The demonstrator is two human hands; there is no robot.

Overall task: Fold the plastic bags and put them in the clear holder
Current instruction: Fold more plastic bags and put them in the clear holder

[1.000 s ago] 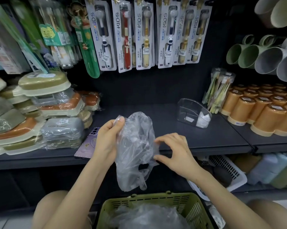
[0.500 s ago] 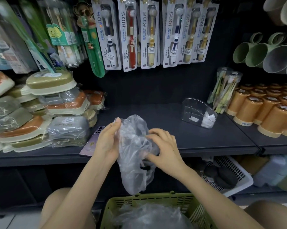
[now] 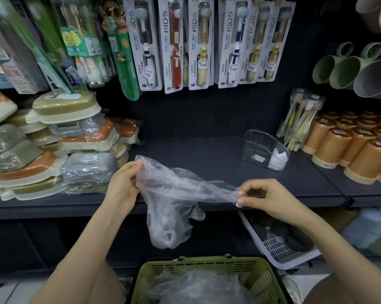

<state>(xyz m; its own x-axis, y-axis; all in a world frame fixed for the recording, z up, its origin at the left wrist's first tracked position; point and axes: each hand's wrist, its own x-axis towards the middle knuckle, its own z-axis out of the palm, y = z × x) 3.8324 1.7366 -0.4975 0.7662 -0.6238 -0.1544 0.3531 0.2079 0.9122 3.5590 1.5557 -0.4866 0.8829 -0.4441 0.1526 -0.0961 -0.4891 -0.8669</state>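
Note:
A thin clear plastic bag (image 3: 176, 194) is stretched between my two hands above the front edge of the dark shelf (image 3: 207, 154). My left hand (image 3: 123, 183) grips its left end; my right hand (image 3: 266, 196) pinches its right end between thumb and fingers. The bag's loose lower part hangs down below the shelf edge. The clear holder (image 3: 262, 148) stands on the shelf to the right, with a white folded bag (image 3: 277, 160) in its front compartment. More crumpled clear bags (image 3: 198, 286) lie in a green basket (image 3: 207, 266) below my hands.
Stacked wrapped soap boxes (image 3: 53, 145) fill the shelf's left side. Orange cups (image 3: 356, 148) and a clear tube of toothbrushes (image 3: 301, 121) stand on the right. Packaged kids' toothbrushes (image 3: 198, 40) hang above. A white basket (image 3: 275, 242) sits on the lower shelf at right.
My right hand has moved right, away from my left, drawing the bunched bag out into a long stretched strip. The view has shifted slightly closer to the shelf.

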